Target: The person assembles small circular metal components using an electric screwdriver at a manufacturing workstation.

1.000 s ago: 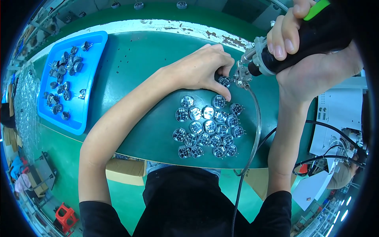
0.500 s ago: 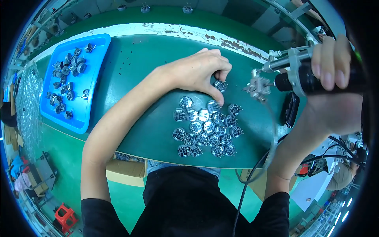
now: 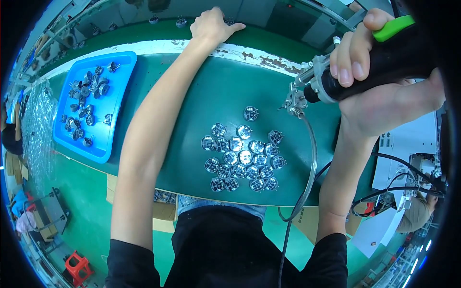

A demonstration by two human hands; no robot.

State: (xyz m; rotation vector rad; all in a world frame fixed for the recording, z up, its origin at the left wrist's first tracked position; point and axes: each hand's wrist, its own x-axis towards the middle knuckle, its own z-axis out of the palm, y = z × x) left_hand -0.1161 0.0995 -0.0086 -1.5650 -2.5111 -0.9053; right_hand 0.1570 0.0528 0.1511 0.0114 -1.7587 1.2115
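Observation:
My left hand (image 3: 211, 28) stretches over the table's far edge to the belt beyond, its thumb spread away from the fingers. A small round motor-like part (image 3: 230, 21) shows between thumb and fingers; whether they touch it I cannot tell. My right hand (image 3: 357, 72) grips a black powered screwdriver (image 3: 384, 60) with a green lever, held above the table's right side. A metal nozzle block (image 3: 296, 100) with a clear hose sits at its tip. On the green table stand several round metal parts with circuit faces up, one part (image 3: 250, 113) set apart farther back.
A blue tray (image 3: 126, 91) of loose round parts lies at the left beside bubble wrap (image 3: 36, 139). More parts, one of them a round part (image 3: 181, 22), sit on the far green belt (image 3: 139, 30). Black cables (image 3: 398, 156) and a white machine (image 3: 408, 139) are at the right.
My left hand has let go of the round part on the table and reached away to the far belt. The screwdriver in my right hand has shifted up and slightly left.

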